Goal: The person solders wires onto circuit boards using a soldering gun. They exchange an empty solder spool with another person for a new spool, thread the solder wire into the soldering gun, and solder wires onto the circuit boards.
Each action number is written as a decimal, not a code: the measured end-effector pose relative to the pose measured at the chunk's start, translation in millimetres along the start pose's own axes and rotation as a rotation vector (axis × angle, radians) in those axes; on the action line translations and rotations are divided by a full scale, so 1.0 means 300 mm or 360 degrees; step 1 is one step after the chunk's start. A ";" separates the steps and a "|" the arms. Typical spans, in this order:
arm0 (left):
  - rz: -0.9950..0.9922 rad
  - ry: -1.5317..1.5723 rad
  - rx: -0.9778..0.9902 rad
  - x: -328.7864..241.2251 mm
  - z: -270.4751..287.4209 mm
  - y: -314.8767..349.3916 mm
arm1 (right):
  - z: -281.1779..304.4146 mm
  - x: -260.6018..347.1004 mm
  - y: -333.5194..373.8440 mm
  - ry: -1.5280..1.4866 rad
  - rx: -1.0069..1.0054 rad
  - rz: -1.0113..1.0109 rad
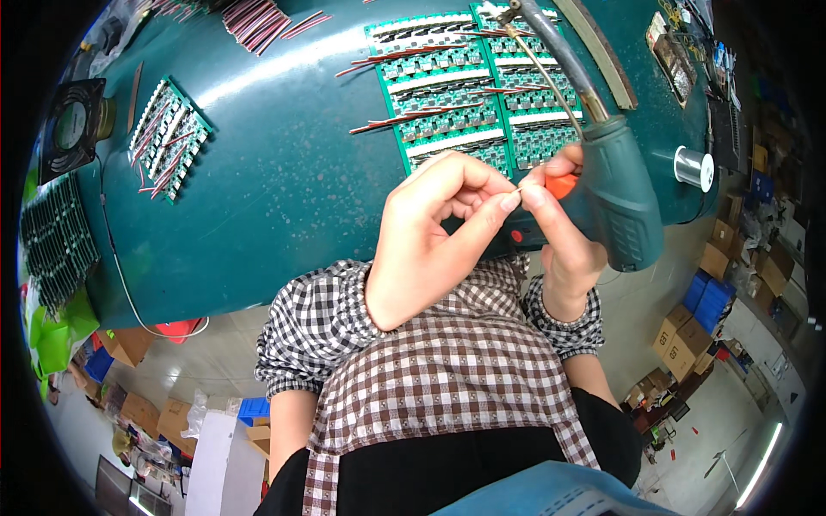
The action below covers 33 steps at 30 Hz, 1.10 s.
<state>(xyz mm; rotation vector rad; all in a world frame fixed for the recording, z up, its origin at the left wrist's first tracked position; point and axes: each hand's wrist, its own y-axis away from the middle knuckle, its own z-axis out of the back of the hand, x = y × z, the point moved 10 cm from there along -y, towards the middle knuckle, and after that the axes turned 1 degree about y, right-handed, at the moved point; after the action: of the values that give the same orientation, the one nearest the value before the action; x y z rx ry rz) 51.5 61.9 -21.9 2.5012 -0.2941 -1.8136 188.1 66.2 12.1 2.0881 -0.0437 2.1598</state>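
Observation:
Above the table's near edge, my left hand [434, 236] is closed, thumb and forefinger pinching something too small to make out. Its fingertips meet those of my right hand [564, 236]. A soldering gun [624, 193] with a dark green handle rests in my right hand, an orange part showing by the fingers. Its metal tube [561, 60] and thin side pipe reach up over the boards. Just beyond my hands lie two green circuit board panels [447, 116], side by side. Red and black wires [417, 114] stick out leftward from several rows.
At left lies another wired circuit board panel [168, 138], near a black fan [73, 125]. Wire bundles [255, 24] sit at the back. A solder spool [693, 168] stands at right, and a long strip [602, 52] lies beyond the gun. Cardboard boxes [680, 340] stand on the floor.

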 end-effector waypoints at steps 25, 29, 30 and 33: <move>0.0180 0.0335 -0.0209 0.003 0.033 0.009 | 0.030 0.011 0.003 -0.0219 -0.0142 0.0082; 0.0197 -0.0024 -0.0216 -0.035 0.212 0.008 | 0.184 0.006 0.018 -0.0534 0.0037 0.0113; 0.0257 -0.0161 -0.0194 -0.023 0.254 0.010 | 0.216 -0.001 0.025 -0.0518 0.0085 0.0054; 0.0299 -0.0361 -0.0133 0.008 0.289 0.000 | 0.227 0.001 0.050 -0.0481 0.0185 -0.0093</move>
<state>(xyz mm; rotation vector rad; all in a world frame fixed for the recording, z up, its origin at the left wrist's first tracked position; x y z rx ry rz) -29.8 68.4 -51.5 2.1352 -0.4356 -1.9866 253.8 43.4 16.1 2.4307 0.1130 1.8374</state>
